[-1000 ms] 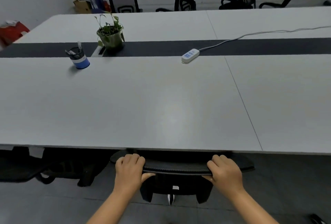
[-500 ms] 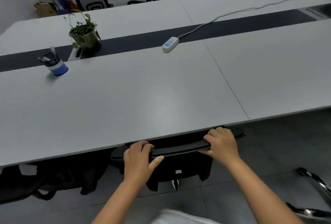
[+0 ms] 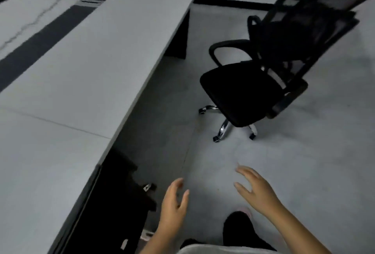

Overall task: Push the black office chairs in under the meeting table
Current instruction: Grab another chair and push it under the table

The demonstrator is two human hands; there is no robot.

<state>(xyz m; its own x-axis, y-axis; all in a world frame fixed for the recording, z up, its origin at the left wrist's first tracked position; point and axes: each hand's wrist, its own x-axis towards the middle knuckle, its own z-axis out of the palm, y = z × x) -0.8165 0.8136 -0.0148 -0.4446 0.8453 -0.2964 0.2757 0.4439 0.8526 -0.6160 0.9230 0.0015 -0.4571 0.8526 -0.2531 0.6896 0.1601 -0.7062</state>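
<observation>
Both hands are free and hold nothing: the left hand and the right hand hang over the floor with fingers loosely spread. Ahead of them and off to the right, well apart from both, a black office chair stands out in the open, its seat turned toward the meeting table and its mesh back on the far side. Just left of the left hand, another chair sits dark and tucked under the table's edge, so that one looks done. The loose chair rides on a chrome star base with casters, so it should roll easily on this smooth floor with a light shove, but it will likely swivel and wander if pushed off-centre. The mesh back is probably springy and gives; the stiff top rim of the backrest is the better place to take hold, one hand near each corner. Its armrests may catch the table's edge if they sit too high, which cannot be judged from here. The floor between the hands and the chair is open, and there is a wide gap under the table, with a dark table leg beyond the chair to steer clear of.
</observation>
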